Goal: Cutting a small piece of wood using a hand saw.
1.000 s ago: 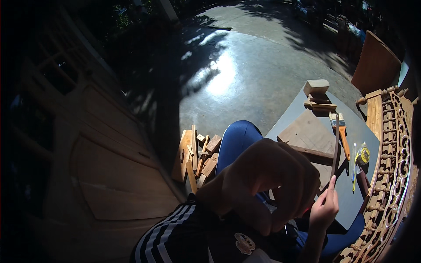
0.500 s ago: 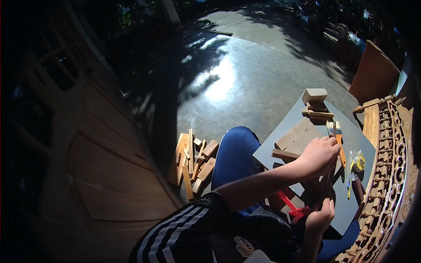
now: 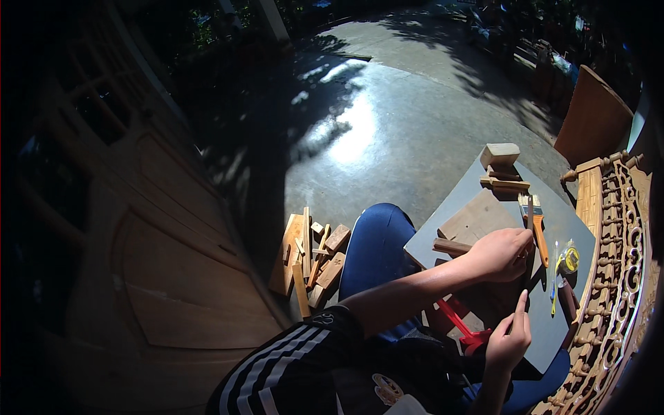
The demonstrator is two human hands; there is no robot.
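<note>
My left hand (image 3: 499,253) is closed around a narrow dark wooden strip (image 3: 530,213) that stands nearly lengthwise away from me over the grey board (image 3: 436,228). Lower down, my right hand (image 3: 510,337) grips the same strip, its index finger stretched along it. Beside the strip lie a paintbrush (image 3: 541,238) with an orange handle, a yellow tape measure (image 3: 570,260) and a thin yellow-and-blue tool (image 3: 554,294). A pale square panel (image 3: 470,214) with a dark wooden piece (image 3: 449,247) on it is left of my hands. Wooden blocks (image 3: 499,154) sit at the far corner.
Loose wood offcuts (image 3: 311,263) lie on the concrete floor (image 3: 415,111) left of my knee (image 3: 377,242). A carved door (image 3: 159,270) stands at the left. A carved wooden railing (image 3: 605,277) and a brown panel (image 3: 588,117) are at the right. Red plastic (image 3: 453,318) shows below the board.
My left hand has drawn back from close in front of the camera onto the strip, then slid slightly toward me. My right index finger curled half a second ago and is straight again.
</note>
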